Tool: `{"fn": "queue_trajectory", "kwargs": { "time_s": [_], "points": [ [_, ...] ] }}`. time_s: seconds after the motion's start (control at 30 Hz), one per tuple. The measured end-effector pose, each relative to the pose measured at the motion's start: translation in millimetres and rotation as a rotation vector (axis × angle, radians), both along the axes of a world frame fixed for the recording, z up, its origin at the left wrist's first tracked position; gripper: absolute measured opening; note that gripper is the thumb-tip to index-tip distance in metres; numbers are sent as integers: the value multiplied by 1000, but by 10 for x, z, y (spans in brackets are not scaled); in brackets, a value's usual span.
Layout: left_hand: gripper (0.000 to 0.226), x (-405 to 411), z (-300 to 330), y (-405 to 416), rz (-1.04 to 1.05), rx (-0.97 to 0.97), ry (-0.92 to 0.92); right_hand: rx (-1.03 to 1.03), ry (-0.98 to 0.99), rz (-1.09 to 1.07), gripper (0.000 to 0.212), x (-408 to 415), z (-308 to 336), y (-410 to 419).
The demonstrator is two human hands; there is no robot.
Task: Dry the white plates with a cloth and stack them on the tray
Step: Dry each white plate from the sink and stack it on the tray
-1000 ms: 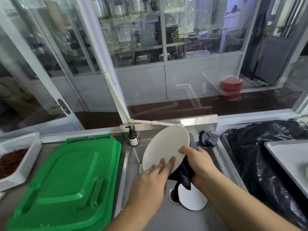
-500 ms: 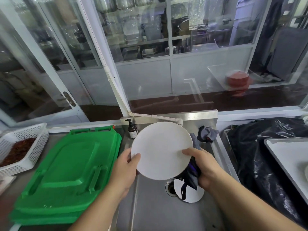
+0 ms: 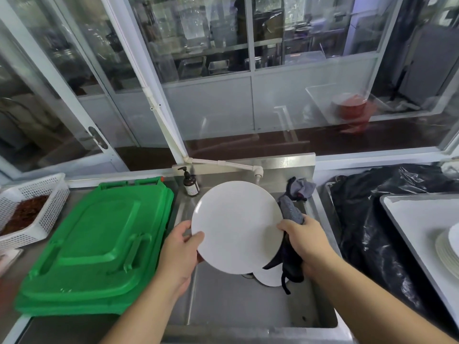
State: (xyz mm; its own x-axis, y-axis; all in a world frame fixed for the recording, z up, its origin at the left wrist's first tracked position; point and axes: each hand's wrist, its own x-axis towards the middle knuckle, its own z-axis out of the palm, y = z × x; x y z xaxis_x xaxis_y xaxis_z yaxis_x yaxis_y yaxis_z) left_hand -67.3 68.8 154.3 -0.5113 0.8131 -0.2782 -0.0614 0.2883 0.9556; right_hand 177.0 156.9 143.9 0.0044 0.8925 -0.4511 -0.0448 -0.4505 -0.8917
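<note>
I hold a round white plate (image 3: 237, 225) tilted towards me above the steel sink (image 3: 248, 309). My left hand (image 3: 182, 247) pinches its left rim, thumb on the face. My right hand (image 3: 304, 240) grips a dark grey cloth (image 3: 290, 214) against the plate's right edge and back; the cloth's tail hangs down below the hand. A second white plate (image 3: 269, 278) lies in the sink bottom, mostly hidden behind the held one. At the far right a stack of white plates (image 3: 449, 247) sits on a white tray (image 3: 409, 214).
Stacked green plastic lids (image 3: 99, 244) lie left of the sink, with a white basket (image 3: 32, 209) of dried chillies beyond. A brown pump bottle (image 3: 190, 184) and another grey rag (image 3: 301, 188) sit at the sink's back. Black plastic sheeting (image 3: 367, 219) lies between sink and tray.
My left hand went from flat on the plate's lower face to pinching its left rim. The plate turned from edge-on to facing me, and the view shifted slightly.
</note>
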Motion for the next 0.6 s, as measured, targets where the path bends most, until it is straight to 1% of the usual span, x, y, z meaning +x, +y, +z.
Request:
{"fn": "queue_trajectory", "kwargs": {
  "time_s": [0.1,0.17,0.23,0.33,0.4,0.47,0.5,0.6],
  "points": [
    [37,-15,-46,15,-44,-21,26,25,-67,6,15,81,20,-38],
    [33,-32,-41,36,-79,-29,40,35,-119,10,18,120,22,-85],
    [28,-55,-31,68,-138,-39,107,40,-161,-17,18,148,3,-147],
    [26,-71,14,120,-235,-48,231,30,-196,-78,17,163,-24,-277],
    [25,-86,42,159,-301,-39,257,18,-209,-126,20,153,-22,-381],
    [24,-119,52,182,-347,-22,198,19,-232,-191,24,124,-4,-502],
    [28,-155,37,191,-364,-20,163,27,-243,-227,26,104,8,-567],
    [34,-263,-2,193,-418,-38,94,36,-265,-324,24,29,32,-782]
  ]
}}
